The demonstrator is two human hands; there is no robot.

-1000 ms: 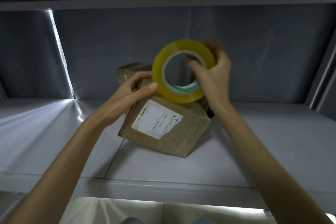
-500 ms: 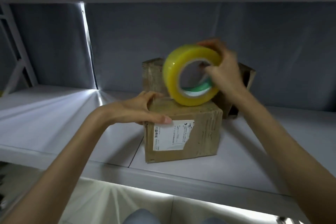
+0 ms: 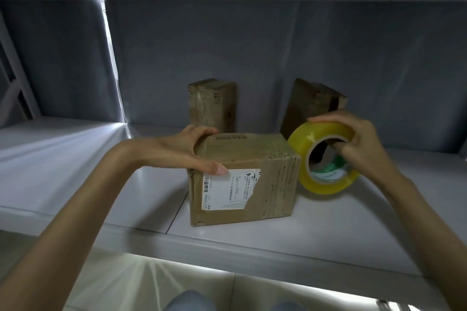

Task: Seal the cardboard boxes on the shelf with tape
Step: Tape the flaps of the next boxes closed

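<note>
Gripping the upper left corner of a brown cardboard box with a torn white label (image 3: 242,179), the left hand (image 3: 187,151) has its thumb on the front face and fingers over the top. This box sits at centre frame on the grey metal shelf (image 3: 75,159). The right hand (image 3: 358,144) grasps a yellow roll of clear packing tape (image 3: 326,159) (fingers through its core), just right of the box. Two more brown cardboard boxes, one upright (image 3: 212,106) and one tilted (image 3: 308,106), stand behind.

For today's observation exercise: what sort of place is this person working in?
Probably a storeroom or parcel-packing area: grey metal shelving, three cardboard boxes, the front box bearing a shipping label, and a roll of yellowish packing tape.
</note>
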